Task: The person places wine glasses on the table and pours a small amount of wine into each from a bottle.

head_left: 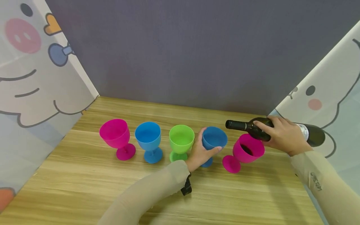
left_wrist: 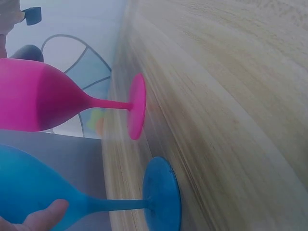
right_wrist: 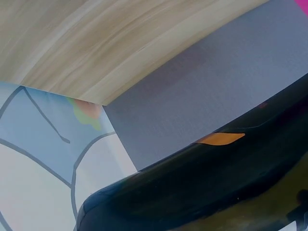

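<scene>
Nearest us, the left sleeve [head_left: 152, 190] and right sleeve [head_left: 320, 182] reach in over the wood-grain table [head_left: 230, 200], with a black device [head_left: 187, 186] at the left wrist. Beyond them five cups stand upright in a row, the hands well apart among them. The left hand [head_left: 200, 156] grips the bowl of the right blue cup [head_left: 215, 138], fingers on one side and thumb on the near side. Left of that hand we see the green cup [head_left: 181, 147], then the left blue cup [head_left: 147, 142] and, at the end, the left pink cup [head_left: 116, 139]. At the other end, the right pink cup [head_left: 239, 154] holds some dark liquid [head_left: 247, 150]. Above its far rim the right hand [head_left: 284, 134] is clamped round the bottle [head_left: 257, 132], which lies nearly level, its mouth near the right blue cup's rim; we cannot tell whether it is directly above. Farther off rise cartoon-printed curtains [head_left: 42, 90] on both sides and a grey panel [head_left: 182, 56] behind.
</scene>
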Available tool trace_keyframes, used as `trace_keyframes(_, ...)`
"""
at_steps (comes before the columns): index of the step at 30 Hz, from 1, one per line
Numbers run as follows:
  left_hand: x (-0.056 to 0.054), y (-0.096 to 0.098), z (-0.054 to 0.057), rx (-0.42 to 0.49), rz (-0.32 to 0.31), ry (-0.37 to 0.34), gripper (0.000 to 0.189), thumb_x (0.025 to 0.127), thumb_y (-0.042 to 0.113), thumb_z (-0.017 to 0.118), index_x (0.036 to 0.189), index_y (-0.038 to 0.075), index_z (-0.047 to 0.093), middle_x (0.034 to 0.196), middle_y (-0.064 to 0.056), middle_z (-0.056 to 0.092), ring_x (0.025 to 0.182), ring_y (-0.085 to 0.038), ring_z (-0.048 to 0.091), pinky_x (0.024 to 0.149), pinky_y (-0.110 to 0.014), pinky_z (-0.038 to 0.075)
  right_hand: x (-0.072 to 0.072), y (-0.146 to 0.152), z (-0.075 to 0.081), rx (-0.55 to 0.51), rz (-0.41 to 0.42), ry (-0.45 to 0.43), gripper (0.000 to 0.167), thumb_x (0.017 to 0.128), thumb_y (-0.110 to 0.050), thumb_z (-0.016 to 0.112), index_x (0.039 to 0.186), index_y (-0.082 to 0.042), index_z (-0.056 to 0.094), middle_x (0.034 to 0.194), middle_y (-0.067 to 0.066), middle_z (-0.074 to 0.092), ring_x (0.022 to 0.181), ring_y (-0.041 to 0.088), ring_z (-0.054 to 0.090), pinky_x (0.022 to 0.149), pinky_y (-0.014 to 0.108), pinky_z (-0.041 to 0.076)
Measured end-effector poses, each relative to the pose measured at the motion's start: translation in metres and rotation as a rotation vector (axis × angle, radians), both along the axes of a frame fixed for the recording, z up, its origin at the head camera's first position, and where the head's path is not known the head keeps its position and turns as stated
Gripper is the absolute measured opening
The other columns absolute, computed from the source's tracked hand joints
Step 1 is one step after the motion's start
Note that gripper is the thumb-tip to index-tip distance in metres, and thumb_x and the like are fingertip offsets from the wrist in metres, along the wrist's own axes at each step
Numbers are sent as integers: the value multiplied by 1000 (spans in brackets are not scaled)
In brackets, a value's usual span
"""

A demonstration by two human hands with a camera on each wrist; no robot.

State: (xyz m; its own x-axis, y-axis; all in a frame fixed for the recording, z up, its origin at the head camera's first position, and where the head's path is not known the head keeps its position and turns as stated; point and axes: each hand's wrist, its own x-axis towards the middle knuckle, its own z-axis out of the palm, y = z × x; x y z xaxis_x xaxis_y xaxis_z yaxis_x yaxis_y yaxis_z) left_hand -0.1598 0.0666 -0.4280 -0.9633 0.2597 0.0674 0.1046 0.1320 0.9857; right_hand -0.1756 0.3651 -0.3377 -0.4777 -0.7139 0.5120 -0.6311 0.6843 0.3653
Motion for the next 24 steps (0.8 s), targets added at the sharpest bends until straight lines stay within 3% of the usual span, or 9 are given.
trace_keyframes(11,-1,0,-1,5,-1,4,87,80,30,75,150,23,23,142,-13,38,123,-36,44,95,-52,43,1,1,4,31,-10,-32,62,92,-63,20,121,-18,52,87,31,55,63,45,57,50,58,48)
trace_keyframes(24,-2,1,-1,0,10,-13,87,80,31,75,150,24,24,141,-13,38,124,-37,43,95,-54,42,6,-6,8,27,12,-13,55,93,-55,25,120,-16,54,89,32,55,66,46,57,51,57,49)
